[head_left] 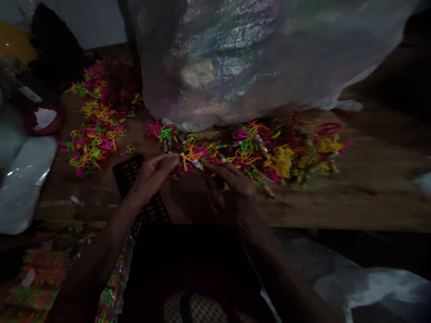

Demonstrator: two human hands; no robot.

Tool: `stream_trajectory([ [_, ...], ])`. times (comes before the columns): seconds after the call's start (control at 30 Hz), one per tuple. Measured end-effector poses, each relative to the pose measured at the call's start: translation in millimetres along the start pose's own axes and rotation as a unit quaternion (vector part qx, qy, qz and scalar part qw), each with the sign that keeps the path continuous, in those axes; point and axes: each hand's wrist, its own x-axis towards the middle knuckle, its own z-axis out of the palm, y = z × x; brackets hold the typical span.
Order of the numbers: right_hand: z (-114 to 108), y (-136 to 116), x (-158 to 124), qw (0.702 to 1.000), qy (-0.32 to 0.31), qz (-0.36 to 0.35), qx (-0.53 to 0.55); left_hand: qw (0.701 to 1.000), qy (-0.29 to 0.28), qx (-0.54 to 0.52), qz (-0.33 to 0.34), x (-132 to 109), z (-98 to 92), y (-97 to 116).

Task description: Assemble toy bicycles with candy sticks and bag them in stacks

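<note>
Small bright plastic pieces in pink, green, yellow and orange lie in a long pile (249, 150) across the wooden table. My left hand (156, 172) is at the pile's left end, its thumb and fingers pressed together beside an orange piece (191, 154); what they pinch is too dark to make out. Facing it from the right, my right hand (232, 184) has its fingers bent at a small striped stick (198, 165), and its grip is blurred. Under my left wrist lies a black slotted tray (128, 172).
A large translucent plastic bag (256, 58) bulges over the table's far side. More coloured pieces (96, 143) are heaped at the left, near a red bowl (54, 123) and clear plastic packaging (28, 179). Packed coloured strips (40, 278) sit below the table's front edge.
</note>
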Motion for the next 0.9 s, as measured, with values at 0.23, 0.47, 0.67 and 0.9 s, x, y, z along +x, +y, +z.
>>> stream_trajectory([
  [0.23,0.6,-12.1,-11.1,0.988,-0.089,0.089,0.092,0.995,-0.069,-0.054,-0.046,-8.1,3.3,-6.1],
  [0.47,-9.2,-16.0,-5.6,0.885,-0.219,0.249,0.326,0.986,-0.165,0.031,-0.015,-7.7,-4.3,3.9],
  [0.67,-0.9,-19.9,-18.1,0.836,-0.147,0.387,0.361,0.985,-0.145,0.088,0.002,-2.1,1.6,-2.4],
  [0.9,6.2,-23.2,-19.2,0.883,-0.071,0.334,0.324,0.99,-0.12,0.073,-0.014,1.6,8.9,-9.1],
])
